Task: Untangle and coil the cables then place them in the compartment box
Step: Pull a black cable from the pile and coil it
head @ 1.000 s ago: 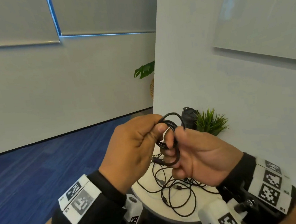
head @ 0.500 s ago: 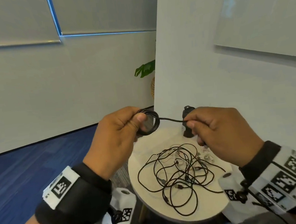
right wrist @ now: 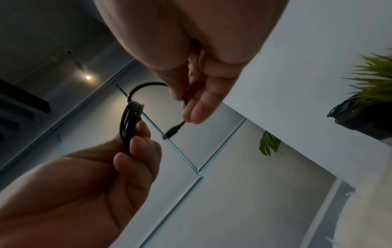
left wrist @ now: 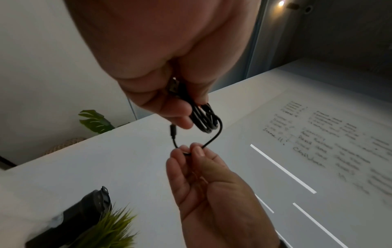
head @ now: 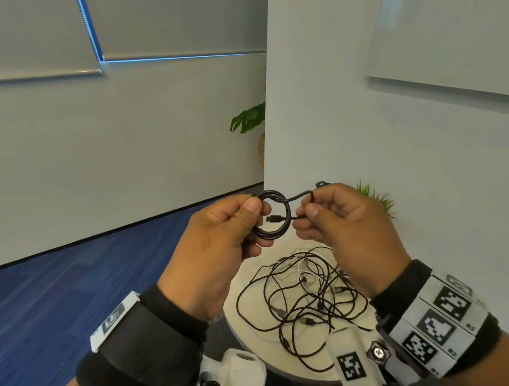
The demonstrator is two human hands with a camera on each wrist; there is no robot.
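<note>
Black cable coil point(head: 272, 216), wound into several tight loops, sits in the left hand point(head: 218, 246), whose thumb and curled fingers pinch it on its left side, raised above the table. In the left wrist view the same loops point(left wrist: 204, 120) show bunched together under the fingers, with 1 plug pressed against the palm.

From the top of the coil a short free length arcs over to the right hand point(head: 340, 225), which pinches it between thumb and forefinger; its other fingers are loosely curled. The cable's end plug point(head: 273, 219) pokes leftward from that pinch into the middle of the ring. In the right wrist view the plug point(right wrist: 172, 130) hangs free just below the right fingertips point(right wrist: 195, 115), close to the coil but apart from it.

Below both hands, a round white table point(head: 251, 336) carries a loose tangle of thin black cables point(head: 304, 306), with a few white strands mixed in near its far side. The tangle is well apart from the held coil.

Behind the right hand stands a small green spiky plant point(head: 378, 199), and beside it a dark object point(left wrist: 84, 213) I cannot identify. The compartment box does not show in any view.
</note>
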